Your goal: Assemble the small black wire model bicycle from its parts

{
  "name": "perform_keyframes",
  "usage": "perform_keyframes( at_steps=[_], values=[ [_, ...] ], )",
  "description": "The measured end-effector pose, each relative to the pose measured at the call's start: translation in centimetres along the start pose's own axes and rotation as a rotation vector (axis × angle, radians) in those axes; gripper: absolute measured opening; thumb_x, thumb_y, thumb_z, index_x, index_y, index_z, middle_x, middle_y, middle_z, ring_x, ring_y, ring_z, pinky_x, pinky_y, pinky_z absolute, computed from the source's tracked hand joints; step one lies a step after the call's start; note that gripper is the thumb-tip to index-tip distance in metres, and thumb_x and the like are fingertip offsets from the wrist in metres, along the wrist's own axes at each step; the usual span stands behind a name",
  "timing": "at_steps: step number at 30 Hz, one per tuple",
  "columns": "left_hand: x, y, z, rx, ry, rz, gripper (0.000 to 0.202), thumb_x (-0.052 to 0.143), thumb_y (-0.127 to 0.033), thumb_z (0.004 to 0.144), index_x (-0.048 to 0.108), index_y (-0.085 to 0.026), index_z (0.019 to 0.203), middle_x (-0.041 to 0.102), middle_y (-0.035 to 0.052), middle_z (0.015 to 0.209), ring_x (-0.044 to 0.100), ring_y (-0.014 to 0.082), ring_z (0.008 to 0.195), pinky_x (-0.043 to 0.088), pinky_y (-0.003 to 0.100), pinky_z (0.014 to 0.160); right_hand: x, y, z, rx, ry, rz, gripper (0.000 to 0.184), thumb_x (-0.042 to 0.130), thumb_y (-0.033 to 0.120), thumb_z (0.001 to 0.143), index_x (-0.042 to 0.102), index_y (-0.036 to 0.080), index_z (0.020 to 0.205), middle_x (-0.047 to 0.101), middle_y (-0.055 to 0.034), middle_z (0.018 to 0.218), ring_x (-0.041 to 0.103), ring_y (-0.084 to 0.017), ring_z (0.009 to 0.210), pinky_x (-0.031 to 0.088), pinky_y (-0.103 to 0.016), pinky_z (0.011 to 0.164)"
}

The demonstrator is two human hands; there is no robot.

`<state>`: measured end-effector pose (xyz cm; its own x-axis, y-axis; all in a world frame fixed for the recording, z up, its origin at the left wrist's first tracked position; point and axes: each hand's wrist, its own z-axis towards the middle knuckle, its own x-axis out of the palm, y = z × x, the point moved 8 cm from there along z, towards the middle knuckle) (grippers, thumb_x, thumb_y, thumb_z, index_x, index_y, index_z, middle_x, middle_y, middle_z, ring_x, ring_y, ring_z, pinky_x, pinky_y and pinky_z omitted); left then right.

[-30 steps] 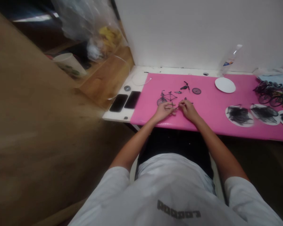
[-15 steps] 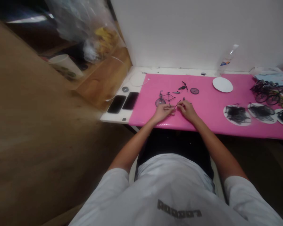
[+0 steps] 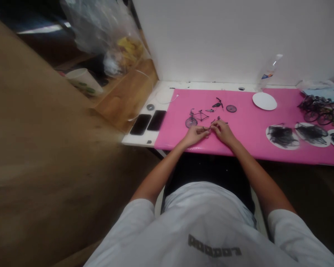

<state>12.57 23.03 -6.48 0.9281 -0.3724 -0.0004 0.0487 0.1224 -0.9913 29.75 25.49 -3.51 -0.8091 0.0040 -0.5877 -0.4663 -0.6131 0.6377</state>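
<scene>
My left hand (image 3: 196, 135) and my right hand (image 3: 222, 131) meet near the front of the pink mat (image 3: 239, 139). Both are closed, fingertips pinching a small dark part (image 3: 209, 128) between them; it is too small to name. Just beyond my left hand lies a miniature bicycle frame (image 3: 200, 115) with one wheel (image 3: 191, 122) at its left end. Farther back are several small black bicycle parts (image 3: 218, 104) and a loose wheel (image 3: 231, 108). Other tiny dark pieces beside my right fingers are partly hidden by them.
Two phones (image 3: 140, 124) lie on the white table edge at left. A white plate (image 3: 264, 101) and a clear bottle (image 3: 268, 73) stand at the back right. Plates heaped with black parts (image 3: 282, 136) line the right side, near a cluster of small bicycles (image 3: 316, 109).
My two hands have come slightly closer together around the small part. The whole view has shifted a little with my head; the things on the mat lie as before.
</scene>
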Motion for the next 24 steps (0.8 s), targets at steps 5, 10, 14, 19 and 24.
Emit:
perform_keyframes(
  at_steps=[5,10,14,19,24],
  values=[
    [0.20,-0.67,-0.18,-0.002,0.014,0.016,0.061,0.092,-0.055,0.088,0.082,-0.008,0.127,0.086,0.0170,0.104,0.081,0.0197,0.088,0.065,0.036,0.094,0.07,0.19,0.03,0.000,0.011,0.007,0.012,0.063,0.030,0.105,0.071,0.025,0.099,0.074,-0.0084,0.099,0.067,-0.028,0.095,0.053,-0.045,0.092],
    [0.27,-0.70,-0.18,0.003,0.019,0.024,0.063,0.092,-0.058,0.086,0.083,-0.008,0.122,0.086,0.0178,0.105,0.081,0.0202,0.087,0.065,0.036,0.091,0.07,0.41,0.01,0.007,0.014,0.016,0.010,0.063,0.029,0.104,0.070,0.025,0.098,0.074,-0.0076,0.097,0.065,-0.027,0.091,0.053,-0.044,0.090],
    [0.19,-0.53,-0.16,-0.001,0.015,0.018,0.061,0.092,-0.057,0.086,0.083,-0.009,0.122,0.086,0.0174,0.104,0.081,0.0205,0.087,0.065,0.037,0.091,0.03,0.45,-0.05,0.016,0.007,0.016,0.008,0.064,0.029,0.103,0.070,0.025,0.099,0.074,-0.0075,0.097,0.064,-0.027,0.091,0.053,-0.044,0.089],
    [0.26,-0.65,-0.15,0.004,0.019,0.010,0.062,0.092,-0.057,0.087,0.082,-0.009,0.125,0.086,0.0157,0.102,0.082,0.0206,0.088,0.065,0.038,0.093,0.12,0.29,-0.07,0.020,0.017,0.022,0.009,0.064,0.032,0.104,0.069,0.026,0.099,0.075,-0.0082,0.098,0.066,-0.028,0.094,0.054,-0.046,0.091],
    [0.21,-0.44,-0.06,0.003,0.003,0.014,0.063,0.091,-0.056,0.087,0.082,-0.008,0.126,0.086,0.0168,0.102,0.082,0.0205,0.088,0.065,0.038,0.093,0.18,0.17,0.09,0.016,0.011,0.015,0.015,0.063,0.036,0.106,0.069,0.026,0.097,0.076,-0.0090,0.099,0.067,-0.029,0.097,0.054,-0.047,0.092]
  ],
)
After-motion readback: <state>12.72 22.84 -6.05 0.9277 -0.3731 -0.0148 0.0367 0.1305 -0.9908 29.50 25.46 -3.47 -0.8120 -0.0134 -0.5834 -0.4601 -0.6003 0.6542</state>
